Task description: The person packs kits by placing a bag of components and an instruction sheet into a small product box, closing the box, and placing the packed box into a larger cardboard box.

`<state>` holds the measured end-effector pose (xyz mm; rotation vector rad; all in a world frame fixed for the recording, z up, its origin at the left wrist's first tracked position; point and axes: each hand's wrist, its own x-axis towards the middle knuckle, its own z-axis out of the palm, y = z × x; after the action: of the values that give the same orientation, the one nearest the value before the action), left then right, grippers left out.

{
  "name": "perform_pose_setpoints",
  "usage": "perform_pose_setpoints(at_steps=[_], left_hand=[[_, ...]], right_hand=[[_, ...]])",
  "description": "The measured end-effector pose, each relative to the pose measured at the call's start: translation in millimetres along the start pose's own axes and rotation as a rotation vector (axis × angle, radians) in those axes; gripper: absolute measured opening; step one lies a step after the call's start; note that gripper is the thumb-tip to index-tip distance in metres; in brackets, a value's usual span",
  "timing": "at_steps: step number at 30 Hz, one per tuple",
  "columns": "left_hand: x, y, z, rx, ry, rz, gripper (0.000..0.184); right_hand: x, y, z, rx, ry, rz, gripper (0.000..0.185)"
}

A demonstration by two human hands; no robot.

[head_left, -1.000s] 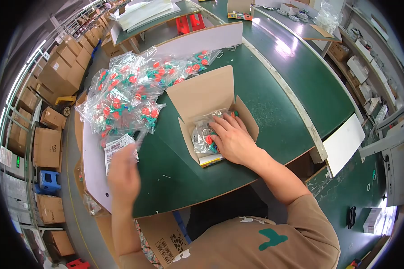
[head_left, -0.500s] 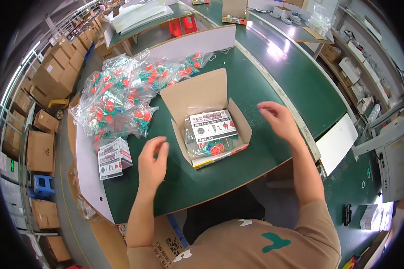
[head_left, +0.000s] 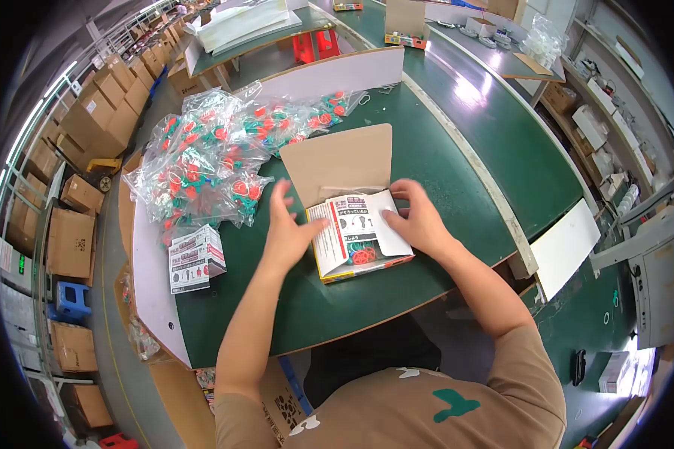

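Note:
A small cardboard box (head_left: 338, 159) stands on the green table with its lid raised. Both side flaps are folded inward, partly over a printed leaflet (head_left: 356, 221). Below the leaflet, red and green pieces in clear plastic (head_left: 362, 254) show inside. My left hand (head_left: 290, 230) is at the box's left side, fingers apart, its thumb against the left flap. On the other side, my right hand (head_left: 421, 218) has its thumb at the right flap, with fingers stretched toward the back corner. Left of the box, a stack of folded leaflets (head_left: 195, 259) sits on the table.
Clear bags of red and green pieces (head_left: 210, 165) are heaped at the back left, beside a white partition (head_left: 337, 71). A rail (head_left: 464, 161) borders the table on the right. Cartons (head_left: 71, 243) line the aisle at left, near a blue stool (head_left: 73, 301).
Both hands have moved in from the sides to the box. Its side flaps have gone from standing open to folded inward over the leaflet.

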<state>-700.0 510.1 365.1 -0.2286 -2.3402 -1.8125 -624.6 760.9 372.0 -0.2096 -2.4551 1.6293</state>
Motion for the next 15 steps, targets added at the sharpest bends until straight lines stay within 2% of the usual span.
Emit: perform_pose_setpoints(at_steps=[1, 5, 6, 10, 11, 13, 15], left_hand=[[8, -1, -4, 0.001, 0.003, -0.004, 0.028], [45, -17, -31, -0.172, -0.793, 0.202, 0.032], [46, -12, -30, -0.173, -0.801, 0.207, 0.032], [30, 8, -48, 0.330, -0.805, 0.427, 0.036], [21, 11, -51, 0.421, -0.798, 0.450, 0.035], [-1, 27, -47, 0.512, -0.794, 0.474, 0.036], [-32, 41, -39, 0.643, -0.742, 0.622, 0.048]], right_hand=[[2, 1, 0, 0.000, -0.005, 0.001, 0.040], [28, 16, -24, -0.166, -0.073, -0.552, 0.049], [30, 18, -35, -0.169, -0.065, -0.551, 0.049], [32, 33, -64, -0.383, -0.637, -0.769, 0.056], [27, 30, -60, -0.377, -0.650, -0.766, 0.056], [3, 12, -48, -0.453, -0.538, -0.702, 0.056], [-20, -5, -40, -0.531, -0.417, -0.624, 0.056]])
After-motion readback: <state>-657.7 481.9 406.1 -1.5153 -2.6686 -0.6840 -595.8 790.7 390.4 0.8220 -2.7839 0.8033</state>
